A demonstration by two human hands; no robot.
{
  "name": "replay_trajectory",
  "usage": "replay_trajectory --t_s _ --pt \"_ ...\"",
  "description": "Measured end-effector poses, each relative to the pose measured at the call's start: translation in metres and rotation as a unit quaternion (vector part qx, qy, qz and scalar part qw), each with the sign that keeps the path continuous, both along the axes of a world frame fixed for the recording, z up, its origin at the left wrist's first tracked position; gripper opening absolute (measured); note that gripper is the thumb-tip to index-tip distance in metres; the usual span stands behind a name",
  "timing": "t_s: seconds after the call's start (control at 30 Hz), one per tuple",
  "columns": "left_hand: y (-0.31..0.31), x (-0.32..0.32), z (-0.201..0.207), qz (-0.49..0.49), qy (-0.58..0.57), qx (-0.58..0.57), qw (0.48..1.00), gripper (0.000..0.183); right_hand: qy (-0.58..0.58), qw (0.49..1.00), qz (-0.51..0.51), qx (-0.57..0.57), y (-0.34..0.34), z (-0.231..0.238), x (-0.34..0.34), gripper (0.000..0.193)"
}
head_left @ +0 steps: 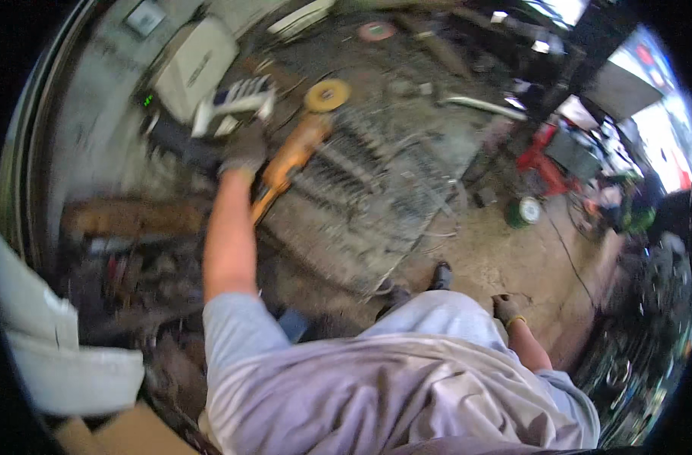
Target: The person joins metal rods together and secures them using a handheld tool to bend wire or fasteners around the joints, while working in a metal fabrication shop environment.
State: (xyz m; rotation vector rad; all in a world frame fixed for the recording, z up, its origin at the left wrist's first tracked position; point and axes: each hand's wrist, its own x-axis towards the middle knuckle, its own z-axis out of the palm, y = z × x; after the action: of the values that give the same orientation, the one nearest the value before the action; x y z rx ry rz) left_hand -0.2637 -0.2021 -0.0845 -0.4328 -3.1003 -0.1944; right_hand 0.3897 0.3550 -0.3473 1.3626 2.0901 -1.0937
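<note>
Roughly, the dark worktable [353,269] runs out to a near corner just in front of the person's shoes [440,275], and its right edge slants up and away from there. Past that edge the tan concrete floor [513,265] gives open room on the right, crossed by a thin black cable [569,258]. The right hand [505,307], gloved, hangs low beside the thigh over this floor; whether its fingers are curled or spread I cannot tell.

Across the tabletop reaches the left hand [245,148], also gloved, near a white-and-navy striped object [236,100]; blur hides whether it grips it. The orange angle grinder [294,152] lies just right of that hand, its yellow disc [328,95] at the far end. Behind the striped object a pale box-shaped machine [198,67] limits the reach, with a dark cylindrical shape [181,145] to the left.

Farther right, a white rod [486,106] lies toward the table's far side, and a green reel [522,212] sits on the floor near a red stand [543,163]. The tabletop looks grimy and scuffed; a grey wall [96,114] rises at left.
</note>
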Motion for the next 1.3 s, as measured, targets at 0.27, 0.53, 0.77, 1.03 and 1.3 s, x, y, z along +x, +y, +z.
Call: replay_trajectory --t_s 0.27,0.53,0.77,1.03,1.3 --pt "-0.035 0.073 0.081 -0.103 -0.103 0.490 0.859 0.046 0.000 0.998 0.031 0.047 -0.038 0.063 -0.067 0.055" --pt "0.035 0.232 0.090 -0.015 -0.237 0.623 0.745 0.034 0.089 0.982 0.155 0.060 -0.051 0.184 -0.138 0.057" --pt "0.207 0.376 0.065 -0.079 -0.327 0.523 0.783 0.017 0.409 0.828 0.367 -0.117 -0.087 0.324 -0.205 0.047" --pt "0.304 0.398 0.027 -0.136 -0.204 0.421 0.873 0.022 0.436 0.806 0.401 0.001 -0.044 0.328 -0.179 0.033" --pt "0.392 0.438 0.004 -0.176 -0.194 0.487 0.833 0.033 0.526 0.765 0.331 0.168 0.018 0.299 -0.128 0.026"
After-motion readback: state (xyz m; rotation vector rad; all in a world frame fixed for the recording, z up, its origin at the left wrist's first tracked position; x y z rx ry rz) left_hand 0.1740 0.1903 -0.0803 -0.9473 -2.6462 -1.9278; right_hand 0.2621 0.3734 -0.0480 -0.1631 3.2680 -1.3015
